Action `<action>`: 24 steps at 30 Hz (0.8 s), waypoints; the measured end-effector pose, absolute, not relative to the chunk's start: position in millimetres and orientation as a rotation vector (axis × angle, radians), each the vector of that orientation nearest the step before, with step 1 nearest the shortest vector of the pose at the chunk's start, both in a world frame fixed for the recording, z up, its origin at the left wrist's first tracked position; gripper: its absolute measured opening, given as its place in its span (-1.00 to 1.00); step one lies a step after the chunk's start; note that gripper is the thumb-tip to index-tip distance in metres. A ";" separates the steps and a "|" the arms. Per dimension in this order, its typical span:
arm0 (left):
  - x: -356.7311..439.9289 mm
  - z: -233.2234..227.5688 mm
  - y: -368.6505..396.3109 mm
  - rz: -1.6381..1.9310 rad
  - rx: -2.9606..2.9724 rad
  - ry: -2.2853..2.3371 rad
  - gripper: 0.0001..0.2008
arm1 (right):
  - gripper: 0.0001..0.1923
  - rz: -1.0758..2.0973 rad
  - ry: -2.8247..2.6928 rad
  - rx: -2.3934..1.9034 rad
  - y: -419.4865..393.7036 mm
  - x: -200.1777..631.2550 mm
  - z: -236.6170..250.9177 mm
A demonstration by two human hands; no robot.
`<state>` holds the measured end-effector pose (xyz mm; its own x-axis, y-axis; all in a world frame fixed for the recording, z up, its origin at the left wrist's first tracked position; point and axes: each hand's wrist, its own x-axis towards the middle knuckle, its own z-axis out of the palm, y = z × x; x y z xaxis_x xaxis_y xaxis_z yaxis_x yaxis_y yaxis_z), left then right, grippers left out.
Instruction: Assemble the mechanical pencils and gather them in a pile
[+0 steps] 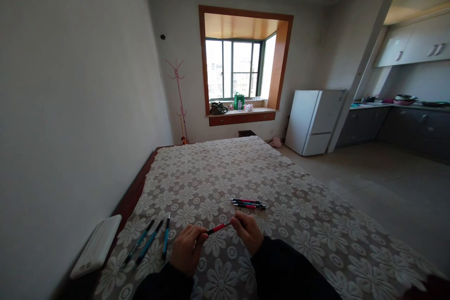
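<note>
Between our two hands, head view, sits a red pen (218,228), held level just above the bed (302,225). Left hand (187,247) pinches one end w/ its fingers (200,233); right hand (249,232) has its fingers (237,221) closed on the other end. Both hands gripping the same pen, so neither is free. Holding it at both ends keeps the barrel steady and reads to us like a pull or twist on cap vs. barrel, though we can't tell which end is the cap.

Left of the left fingers, three teal pens (149,241) lie side by side on the lace bedspread, roughly parallel, apart from the rest — looks like a sorted group. Just beyond the right fingers, a small cluster of red and dark pens (249,204) lies near together, approx. crosswise to us; exact count is hard to tell. Both groups stay w/in easy reach.

Far left of the hands, a white flat case (96,246) rests on the bed's dark wood edge by the wall.
</note>
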<state>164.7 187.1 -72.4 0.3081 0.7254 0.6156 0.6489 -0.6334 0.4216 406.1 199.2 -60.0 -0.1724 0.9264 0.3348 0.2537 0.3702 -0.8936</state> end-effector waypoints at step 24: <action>172.9 -68.0 179.9 1.089 2.443 1.227 -0.88 | -0.46 1.148 -1.129 -0.830 204.0 394.2 -65.5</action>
